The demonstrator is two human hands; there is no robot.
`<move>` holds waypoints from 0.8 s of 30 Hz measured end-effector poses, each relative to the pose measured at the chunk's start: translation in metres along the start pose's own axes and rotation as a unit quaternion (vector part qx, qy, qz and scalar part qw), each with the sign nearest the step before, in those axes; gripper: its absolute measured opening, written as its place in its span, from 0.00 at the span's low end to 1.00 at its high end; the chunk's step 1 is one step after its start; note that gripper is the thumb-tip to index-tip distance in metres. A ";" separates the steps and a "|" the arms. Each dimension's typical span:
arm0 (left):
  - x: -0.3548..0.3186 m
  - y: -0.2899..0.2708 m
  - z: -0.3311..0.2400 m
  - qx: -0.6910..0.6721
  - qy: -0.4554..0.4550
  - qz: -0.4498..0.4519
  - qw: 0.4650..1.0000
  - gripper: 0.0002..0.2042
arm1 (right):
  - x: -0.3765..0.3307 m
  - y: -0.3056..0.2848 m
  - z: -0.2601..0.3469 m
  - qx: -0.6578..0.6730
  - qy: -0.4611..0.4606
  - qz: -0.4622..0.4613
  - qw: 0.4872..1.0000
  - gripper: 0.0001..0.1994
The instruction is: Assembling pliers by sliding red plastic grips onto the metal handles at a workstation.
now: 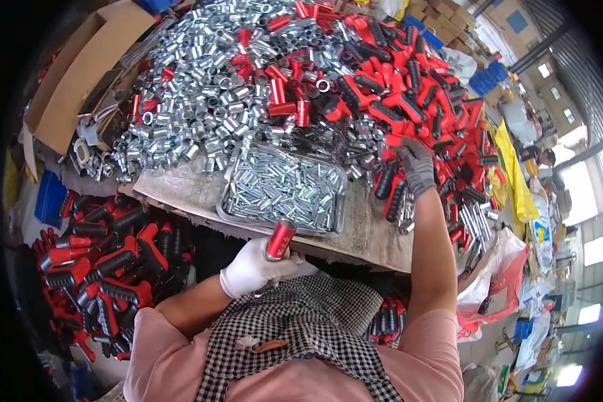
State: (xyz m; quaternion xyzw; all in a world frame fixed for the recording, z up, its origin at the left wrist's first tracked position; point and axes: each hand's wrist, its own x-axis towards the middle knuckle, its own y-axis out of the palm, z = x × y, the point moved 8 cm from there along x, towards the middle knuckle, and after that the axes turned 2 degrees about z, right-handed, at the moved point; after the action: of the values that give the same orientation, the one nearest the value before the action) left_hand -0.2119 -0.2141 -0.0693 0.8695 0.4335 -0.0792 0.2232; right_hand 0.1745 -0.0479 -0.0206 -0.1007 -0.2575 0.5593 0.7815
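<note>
In front of my apron, my left hand (253,268), in a white glove, is closed around a red metal tube (281,240) that stands nearly upright with its top end showing. My right hand (415,166), in a grey glove, reaches out to the near side of a heap of red and black handles (409,87). Its fingers are bent at the red part of one handle (394,141), though the glove covers much of the grip. Between my hands, a clear plastic tray (342,209) full of small silver metal pins rests at the table's near edge.
Silver metal sleeves (208,100) are heaped across the table (375,234), with several red tubes (278,90) among them. More red and black handles (120,268) lie piled below on the left. A cardboard box (80,74) stands far left, a red-and-white bag (496,281) at right.
</note>
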 end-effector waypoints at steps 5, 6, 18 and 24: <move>0.016 0.011 -0.003 0.125 0.023 0.001 0.992 0.09 | -0.031 -0.018 0.017 0.183 -0.014 -0.080 0.980 0.09; 0.016 0.012 -0.006 0.159 0.037 -0.002 0.987 0.09 | -0.044 -0.008 0.027 0.135 0.018 -0.073 0.988 0.08; 0.001 0.041 -0.020 0.438 0.261 -0.008 0.860 0.13 | -0.233 0.095 0.136 0.110 -0.095 0.287 0.947 0.23; 0.004 0.046 -0.016 0.441 0.267 0.001 0.857 0.14 | -0.201 0.051 0.126 0.059 -0.121 0.225 0.965 0.47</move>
State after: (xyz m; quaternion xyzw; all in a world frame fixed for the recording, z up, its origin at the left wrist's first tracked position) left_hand -0.1743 -0.2278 -0.0419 0.8647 0.3956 -0.0264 -0.3082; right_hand 0.0185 -0.2327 0.0049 -0.0411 -0.2874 0.7431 0.6029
